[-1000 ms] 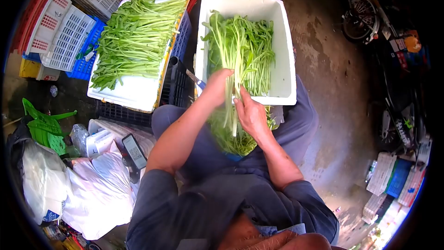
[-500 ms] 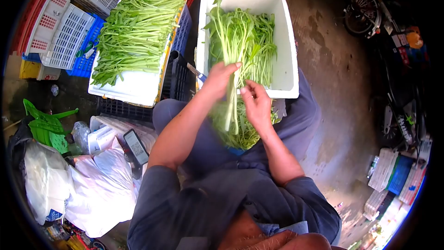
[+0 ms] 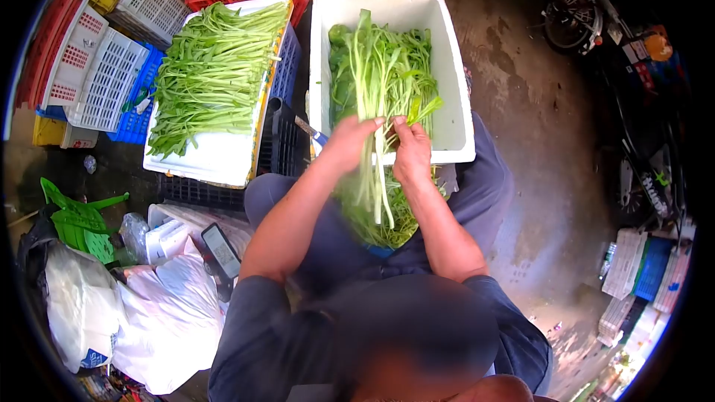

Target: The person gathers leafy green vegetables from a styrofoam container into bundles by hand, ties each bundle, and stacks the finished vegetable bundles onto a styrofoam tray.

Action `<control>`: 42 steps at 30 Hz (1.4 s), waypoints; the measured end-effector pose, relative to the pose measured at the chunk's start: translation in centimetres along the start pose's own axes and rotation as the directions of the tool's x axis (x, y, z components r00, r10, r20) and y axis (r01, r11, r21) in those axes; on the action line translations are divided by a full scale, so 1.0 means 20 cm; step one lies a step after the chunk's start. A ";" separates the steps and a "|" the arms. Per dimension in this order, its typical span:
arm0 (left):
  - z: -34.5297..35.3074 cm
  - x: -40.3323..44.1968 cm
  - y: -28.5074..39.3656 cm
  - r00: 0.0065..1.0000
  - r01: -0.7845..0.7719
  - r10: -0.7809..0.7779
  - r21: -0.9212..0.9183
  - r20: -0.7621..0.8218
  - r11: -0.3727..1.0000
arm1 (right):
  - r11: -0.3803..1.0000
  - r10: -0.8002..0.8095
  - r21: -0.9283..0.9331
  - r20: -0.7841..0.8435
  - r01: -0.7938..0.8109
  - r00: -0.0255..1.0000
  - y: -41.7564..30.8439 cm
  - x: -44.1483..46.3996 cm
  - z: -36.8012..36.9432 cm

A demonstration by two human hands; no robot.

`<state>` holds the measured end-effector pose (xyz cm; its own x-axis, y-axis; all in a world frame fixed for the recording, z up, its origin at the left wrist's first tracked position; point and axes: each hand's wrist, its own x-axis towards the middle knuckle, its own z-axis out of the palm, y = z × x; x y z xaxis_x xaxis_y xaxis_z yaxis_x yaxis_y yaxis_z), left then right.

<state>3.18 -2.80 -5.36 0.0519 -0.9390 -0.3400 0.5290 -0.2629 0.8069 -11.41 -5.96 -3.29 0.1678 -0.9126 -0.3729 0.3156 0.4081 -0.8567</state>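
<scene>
My left hand (image 3: 348,147) is closed around a bunch of water spinach (image 3: 366,74), leaves away from me and pale cut stems hanging toward my lap. Beside it, my right hand (image 3: 412,150) pinches a leafy sprig (image 3: 424,110) at the bunch's edge. Both hands are over the near rim of a white foam box (image 3: 453,97), which has more greens inside. A knife (image 3: 311,132) with a blue and white handle shows just left of my left hand; whether that hand touches it is unclear. Loose trimmings (image 3: 398,229) lie between my legs below the stems.
To the left, a foam lid (image 3: 205,162) bears a neat layer of water spinach on stacked crates. Plastic baskets (image 3: 108,67) stand beyond it. A phone (image 3: 221,251), white bags (image 3: 167,320) and a green plastic piece (image 3: 78,216) lie nearer. A motorbike (image 3: 640,186) stands right.
My right hand has shifted slightly right and now pinches a sprig beside the bunch. The left hand keeps its grip. The whole view has moved a little, and my head covering dips into the bottom.
</scene>
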 end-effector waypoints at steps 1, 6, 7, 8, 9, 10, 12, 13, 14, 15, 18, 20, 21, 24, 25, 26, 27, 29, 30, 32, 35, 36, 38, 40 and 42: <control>-0.02 0.01 -0.01 0.999 0.007 -0.007 -0.001 -0.034 1.000 | 0.998 -0.018 -0.052 0.006 0.018 1.000 -0.01 -0.01 -0.01; -0.03 0.04 -0.02 0.963 0.035 -0.056 -0.084 -0.264 0.996 | 0.939 -0.142 -0.282 0.210 0.199 0.967 0.02 -0.08 -0.05; 0.00 0.00 0.04 0.975 0.016 -0.052 -0.165 -0.217 0.986 | 0.908 -0.138 -0.348 0.272 0.231 0.952 0.02 -0.11 -0.07; 0.00 -0.01 0.08 0.985 -0.007 -0.035 -0.241 -0.168 0.971 | 0.872 -0.136 -0.405 0.337 0.274 0.932 0.01 -0.12 -0.08; -0.03 0.01 0.08 0.984 -0.028 -0.015 -0.237 -0.176 0.971 | 0.834 -0.105 -0.470 0.380 0.289 0.919 -0.04 -0.19 -0.07; -0.02 0.00 0.09 0.984 -0.044 -0.006 -0.276 -0.180 0.960 | 0.822 -0.049 -0.498 0.421 0.275 0.906 -0.03 -0.23 -0.09; -0.01 0.00 0.13 0.982 -0.082 0.016 -0.350 -0.186 0.933 | 0.792 0.059 -0.552 0.495 0.261 0.867 -0.02 -0.32 -0.15; -0.05 0.02 0.11 0.982 -0.071 0.015 -0.292 -0.190 0.954 | 0.754 0.081 -0.588 0.525 0.292 0.847 -0.02 -0.36 -0.19; -0.08 0.03 0.09 0.981 -0.069 0.012 -0.292 -0.191 0.954 | 0.712 0.104 -0.622 0.552 0.325 0.827 -0.03 -0.40 -0.24; -0.08 0.02 0.11 0.981 -0.067 0.010 -0.293 -0.191 0.954 | 0.667 0.128 -0.652 0.576 0.360 0.807 -0.04 -0.44 -0.29; -0.07 0.01 0.16 0.986 -0.068 0.013 -0.328 -0.166 0.942 | 0.511 0.345 -0.813 0.491 0.279 0.800 0.10 -0.48 -0.55; -0.07 0.00 0.21 0.989 -0.082 0.033 -0.353 -0.142 0.932 | 0.302 0.355 -0.859 0.504 0.413 0.787 0.19 -0.49 -0.70; -0.09 0.01 0.21 0.994 -0.073 0.039 -0.380 -0.097 0.922 | 0.192 0.358 -0.860 0.510 0.473 0.782 0.23 -0.50 -0.75; -0.07 -0.05 0.25 0.996 -0.089 0.083 -0.378 -0.032 0.921 | 0.141 0.245 -0.845 0.534 0.515 0.809 0.28 -0.45 -0.80; -0.07 -0.06 0.26 0.995 -0.085 0.101 -0.385 0.020 0.919 | 0.165 0.191 -0.844 0.535 0.510 0.823 0.23 -0.44 -0.74; -0.08 -0.07 0.26 0.994 -0.078 0.102 -0.382 0.043 0.921 | 0.200 0.232 -0.866 0.497 0.459 0.836 0.16 -0.40 -0.67; -0.07 -0.10 0.27 0.993 -0.066 0.098 -0.381 0.065 0.922 | 0.231 0.279 -0.887 0.454 0.400 0.846 0.07 -0.38 -0.59; -0.07 -0.13 0.29 0.990 -0.050 0.094 -0.367 0.103 0.929 | 0.322 0.210 -0.856 0.481 0.404 0.851 -0.02 -0.32 -0.53; -0.07 -0.12 0.29 0.984 -0.056 0.116 -0.381 0.136 0.923 | 0.358 0.187 -0.847 0.476 0.392 0.859 -0.05 -0.29 -0.50; -0.09 -0.12 0.28 0.968 -0.056 0.150 -0.411 0.201 0.910 | 0.430 0.150 -0.828 0.459 0.360 0.876 -0.11 -0.24 -0.46; -0.11 -0.12 0.27 0.956 -0.048 0.170 -0.443 0.239 0.895 | 0.565 0.060 -0.765 0.412 0.309 0.909 -0.12 -0.12 -0.44; -0.12 -0.12 0.26 0.947 -0.044 0.184 -0.462 0.262 0.886 | 0.615 0.052 -0.740 0.381 0.271 0.923 -0.12 -0.09 -0.44; -0.13 -0.10 0.26 0.939 -0.061 0.214 -0.485 0.268 0.873 | 0.665 0.037 -0.698 0.387 0.266 0.921 -0.10 -0.02 -0.43; -0.12 -0.11 0.27 0.945 -0.065 0.221 -0.522 0.243 0.850 | 0.685 0.073 -0.685 0.403 0.247 0.912 -0.10 0.03 -0.41; -0.10 -0.12 0.28 0.960 -0.068 0.210 -0.577 0.183 0.814 | 0.688 0.054 -0.677 0.405 0.260 0.913 -0.10 0.07 -0.40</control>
<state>7.80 -1.52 -0.92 0.0054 -0.9976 -0.0688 0.9157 -0.0227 0.4012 -19.17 -8.21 -4.98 0.5484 -0.8005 -0.2420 -0.3719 0.0257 -0.9279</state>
